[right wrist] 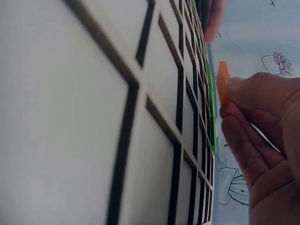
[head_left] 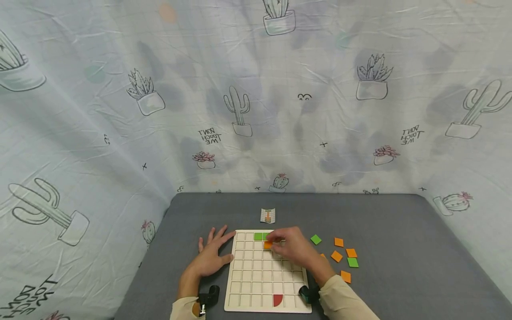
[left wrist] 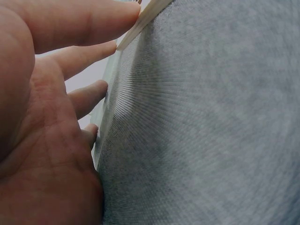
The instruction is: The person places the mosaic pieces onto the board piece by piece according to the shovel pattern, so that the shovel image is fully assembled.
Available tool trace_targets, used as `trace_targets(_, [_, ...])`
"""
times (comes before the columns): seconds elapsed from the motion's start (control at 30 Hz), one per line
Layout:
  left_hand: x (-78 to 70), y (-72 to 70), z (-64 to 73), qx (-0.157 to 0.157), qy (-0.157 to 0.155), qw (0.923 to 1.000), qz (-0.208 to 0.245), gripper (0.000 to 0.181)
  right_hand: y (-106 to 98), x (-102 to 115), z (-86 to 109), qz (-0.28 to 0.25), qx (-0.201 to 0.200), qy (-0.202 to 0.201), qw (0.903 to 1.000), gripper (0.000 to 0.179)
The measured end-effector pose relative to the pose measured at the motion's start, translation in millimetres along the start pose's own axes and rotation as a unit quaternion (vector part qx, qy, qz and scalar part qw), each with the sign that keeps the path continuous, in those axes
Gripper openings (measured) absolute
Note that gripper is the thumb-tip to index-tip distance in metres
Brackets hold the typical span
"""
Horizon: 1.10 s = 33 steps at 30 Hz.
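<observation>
In the head view, the person's right hand pinches an orange tile over the upper part of a gridded board, near two green tiles; the right wrist view adds a gap between the tile and the grid. The left wrist view shows the left hand gripping nothing, its thumb at the board's edge, while only the head view takes in the red piece and the small card.

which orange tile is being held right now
The orange tile pinched by the right hand over the board; the other visible orange tiles lie loose on the grey table, right of the board.
</observation>
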<state>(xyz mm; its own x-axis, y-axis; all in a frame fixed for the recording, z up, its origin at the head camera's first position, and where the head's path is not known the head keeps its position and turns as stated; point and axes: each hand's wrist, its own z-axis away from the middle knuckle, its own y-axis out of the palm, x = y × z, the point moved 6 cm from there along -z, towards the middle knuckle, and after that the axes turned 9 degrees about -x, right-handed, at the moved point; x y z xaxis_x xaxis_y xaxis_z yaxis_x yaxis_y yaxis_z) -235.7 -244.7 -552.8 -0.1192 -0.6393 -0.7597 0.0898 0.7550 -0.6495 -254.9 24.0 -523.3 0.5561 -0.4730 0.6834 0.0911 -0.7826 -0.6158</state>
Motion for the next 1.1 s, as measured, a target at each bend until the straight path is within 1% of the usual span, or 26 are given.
trace_targets(0.37, [1.2, -0.9, -0.9, -0.004, -0.005, 1.0, 0.001, 0.071, 6.1, -0.1, -3.7, 0.041, 0.01, -0.021, 0.9989, 0.021])
trace_targets(0.73, [0.2, -0.7, -2.5, -0.004, -0.006, 1.0, -0.001, 0.071, 9.0, 1.9, -6.0, 0.05, 0.022, -0.033, 0.998, 0.02])
trace_targets(0.97, [-0.4, -1.0, -3.3, -0.007, -0.004, 1.0, -0.003, 0.071, 8.0, 5.6, -7.5, 0.065, 0.016, -0.052, 0.9964, 0.022])
trace_targets(1.1, [-0.7, -1.4, -2.2, -0.004, -0.005, 1.0, -0.003, 0.071, 8.5, 7.5, -8.1, 0.066, 0.017, -0.048, 0.9965, 0.022])
